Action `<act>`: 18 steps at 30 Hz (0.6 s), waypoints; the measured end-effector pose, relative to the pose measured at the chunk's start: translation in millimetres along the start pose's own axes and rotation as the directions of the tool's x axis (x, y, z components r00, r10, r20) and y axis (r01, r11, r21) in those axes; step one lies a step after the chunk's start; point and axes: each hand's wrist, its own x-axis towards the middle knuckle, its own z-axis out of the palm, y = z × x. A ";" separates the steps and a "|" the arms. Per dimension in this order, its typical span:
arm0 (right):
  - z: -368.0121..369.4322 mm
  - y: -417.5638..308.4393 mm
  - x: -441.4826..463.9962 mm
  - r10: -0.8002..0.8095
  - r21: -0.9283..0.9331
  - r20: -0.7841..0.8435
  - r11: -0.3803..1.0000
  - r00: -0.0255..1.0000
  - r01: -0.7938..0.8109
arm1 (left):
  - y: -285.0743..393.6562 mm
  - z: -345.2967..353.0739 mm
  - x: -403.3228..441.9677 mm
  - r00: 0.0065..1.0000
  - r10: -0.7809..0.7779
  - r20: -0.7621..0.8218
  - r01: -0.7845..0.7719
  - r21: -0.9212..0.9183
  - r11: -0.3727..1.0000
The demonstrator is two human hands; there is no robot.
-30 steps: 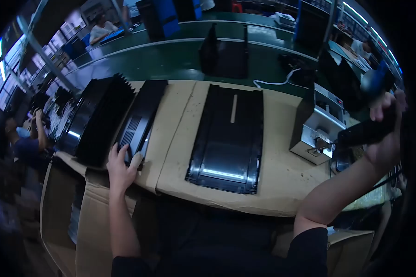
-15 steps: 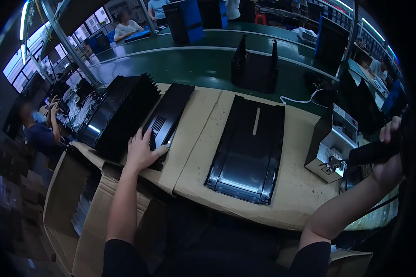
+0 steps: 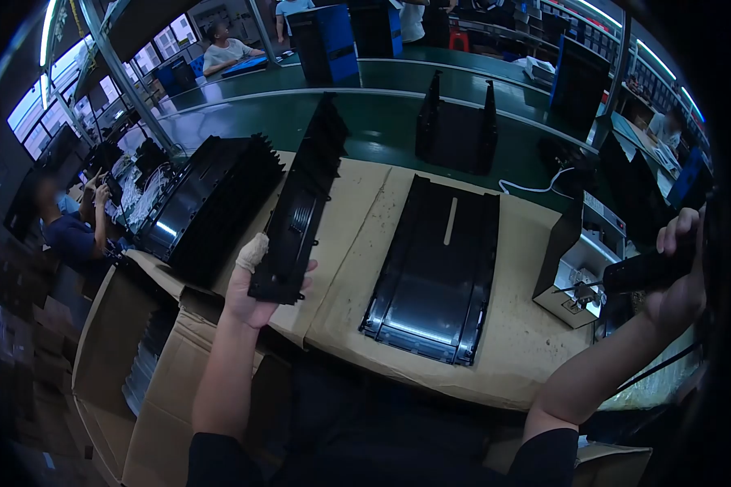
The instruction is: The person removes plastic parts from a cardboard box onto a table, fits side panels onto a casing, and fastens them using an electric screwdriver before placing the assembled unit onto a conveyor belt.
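Note:
My left hand (image 3: 245, 296) grips the near end of a narrow black panel (image 3: 300, 211) with a slotted vent and small tabs along its edge. The panel is lifted and tilted, its far end reaching over the green conveyor. A beige cover wraps the thumb. At the right, my right hand (image 3: 679, 280) is closed around a black electric screwdriver (image 3: 638, 274). Its tip is at the front of a metal screw dispenser box (image 3: 567, 280); whether it touches is unclear. Between the hands, a wide black panel (image 3: 434, 268) with a slot lies on the cardboard.
A stack of black panels (image 3: 207, 195) stands at the left on the cardboard sheet (image 3: 349, 284). A U-shaped black chassis (image 3: 456, 138) sits on the green conveyor (image 3: 374, 122). An open carton (image 3: 110, 365) is below left. Other people sit or stand nearby.
My left hand has turned from lying on the narrow panel to gripping it from beneath, and the panel has risen and tilted up. My right hand has shifted slightly left with the screwdriver.

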 end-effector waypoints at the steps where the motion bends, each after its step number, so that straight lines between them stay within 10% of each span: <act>1: 4.4 -1.9 -0.8 -0.008 -0.013 0.002 1.000 1.000 0.008 | -6.1 2.4 -3.8 0.997 -0.016 0.077 0.022 -0.080 0.997; 5: -1.6 23.5 -13.0 -0.003 0.077 -0.176 0.997 0.984 0.016 | -33.3 17.5 -17.8 0.988 -0.079 0.132 0.108 -0.227 0.968; 9: -47.9 43.2 -1.6 0.218 0.280 0.023 0.936 0.976 -0.216 | -51.2 8.1 -26.6 0.988 -0.127 0.085 0.139 -0.164 0.977; 11: -19.4 55.6 -11.6 -0.053 0.229 -0.196 0.968 0.979 0.098 | -61.7 4.5 -34.8 0.990 0.002 0.138 0.025 -0.188 0.982; 13: 2.1 42.9 -6.6 -0.024 0.299 -0.183 0.951 0.983 0.079 | -70.3 2.2 -43.9 0.974 0.131 0.185 -0.089 -0.218 0.972; 18: 42.1 8.9 -5.8 0.054 0.492 -0.125 0.870 0.991 0.015 | -85.8 12.2 -52.9 0.967 0.236 -0.093 -0.184 0.384 0.905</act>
